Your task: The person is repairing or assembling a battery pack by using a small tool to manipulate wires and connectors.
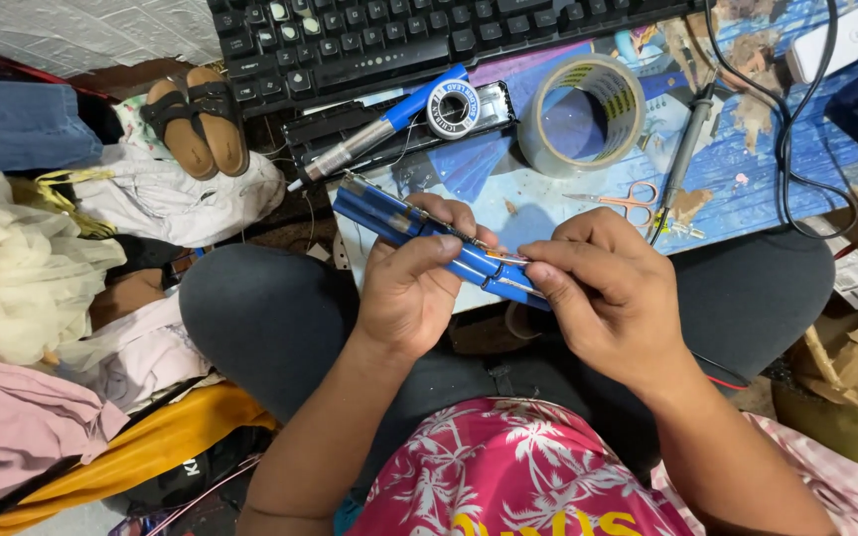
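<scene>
A blue battery pack (pixel 419 233) is gripped by the left hand (pixel 411 288); its metal strip (pixel 504 257) is pinched by the right hand (pixel 610 298), above the board's near edge (pixel 350 260), scissors (pixel 626 201) near.

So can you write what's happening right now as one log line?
left hand: holds blue cylindrical battery pack | right hand: pinches thin metal strip on pack | nearby: clear tape roll, small pink-handled scissors

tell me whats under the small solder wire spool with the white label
The solder wire spool rests on a long black tray-like case, beside a blue-handled tool. What the case holds directly beneath the spool is covered.
</scene>
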